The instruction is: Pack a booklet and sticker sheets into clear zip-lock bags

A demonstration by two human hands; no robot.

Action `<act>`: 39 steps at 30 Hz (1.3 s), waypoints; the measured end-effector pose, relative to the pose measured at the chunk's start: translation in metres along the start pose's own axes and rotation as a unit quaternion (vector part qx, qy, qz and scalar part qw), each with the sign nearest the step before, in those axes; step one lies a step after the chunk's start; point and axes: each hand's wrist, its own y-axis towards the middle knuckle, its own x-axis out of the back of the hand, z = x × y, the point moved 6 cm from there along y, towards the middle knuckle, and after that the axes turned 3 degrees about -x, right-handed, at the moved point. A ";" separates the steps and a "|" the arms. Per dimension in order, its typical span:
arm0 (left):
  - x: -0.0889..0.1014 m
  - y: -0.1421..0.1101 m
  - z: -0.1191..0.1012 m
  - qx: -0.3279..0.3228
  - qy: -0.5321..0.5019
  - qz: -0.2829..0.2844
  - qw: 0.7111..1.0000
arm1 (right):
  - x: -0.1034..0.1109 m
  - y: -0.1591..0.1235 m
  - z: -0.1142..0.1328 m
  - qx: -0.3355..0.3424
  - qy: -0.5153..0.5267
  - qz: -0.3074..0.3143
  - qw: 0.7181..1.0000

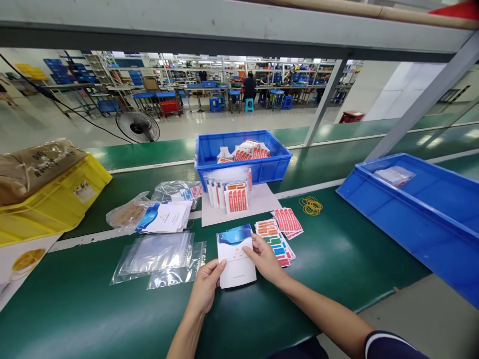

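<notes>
My left hand (205,286) pinches the lower left edge of a white and blue booklet (235,254) that lies on the green conveyor belt (329,259). My right hand (265,257) holds the booklet's right edge, thumb on top. Just right of that hand lie coloured sticker sheets (275,240) and a red sticker sheet (287,221). Clear plastic bags (159,257) lie left of my left hand. A stack of more booklets (166,217) rests further back on the left.
A blue bin (275,162) with packed stickers stands behind a white sheet (262,199) bearing bagged stickers (230,192). Rubber bands (310,205) lie to the right. A large blue tray (411,219) sits at right, a yellow bin (52,204) at left. People work far behind.
</notes>
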 end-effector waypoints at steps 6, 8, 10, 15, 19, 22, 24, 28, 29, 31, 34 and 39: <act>0.006 -0.003 -0.008 -0.003 -0.024 -0.043 0.999 | -0.015 0.005 0.000 -0.064 0.152 0.032 0.986; 0.007 -0.004 -0.009 0.003 -0.049 -0.066 0.997 | -0.022 0.007 0.001 -0.075 0.187 0.049 0.978; 0.008 -0.003 -0.011 -0.010 -0.073 -0.081 0.994 | -0.030 0.010 0.003 -0.080 0.215 0.069 0.971; 0.038 -0.003 -0.027 -0.052 -0.110 -0.168 0.978 | -0.026 0.024 0.009 -0.056 0.181 0.069 0.979; 0.080 -0.013 -0.054 -0.121 -0.136 -0.308 0.934 | 0.017 0.036 0.021 0.035 -0.042 -0.010 0.998; 0.088 -0.019 -0.067 -0.149 -0.123 -0.348 0.917 | 0.049 0.026 0.031 0.132 -0.304 -0.009 0.943; 0.084 -0.022 -0.070 -0.164 -0.117 -0.351 0.915 | 0.055 0.008 0.025 0.162 -0.422 0.082 0.888; 0.070 -0.019 -0.058 -0.112 -0.158 -0.306 0.932 | 0.068 -0.026 0.001 0.134 -0.518 0.166 0.829; 0.067 -0.017 -0.053 -0.089 -0.171 -0.294 0.936 | 0.072 -0.031 -0.003 0.129 -0.524 0.159 0.827; 0.059 -0.013 -0.041 -0.043 -0.188 -0.265 0.945 | 0.078 -0.035 -0.007 0.132 -0.518 0.143 0.833; 0.041 -0.005 -0.024 -0.001 -0.193 -0.189 0.963 | 0.085 -0.033 0.003 0.164 -0.484 0.076 0.856; 0.002 -0.001 0.005 0.044 -0.227 -0.100 0.968 | 0.066 -0.035 0.052 0.295 -0.399 -0.140 0.857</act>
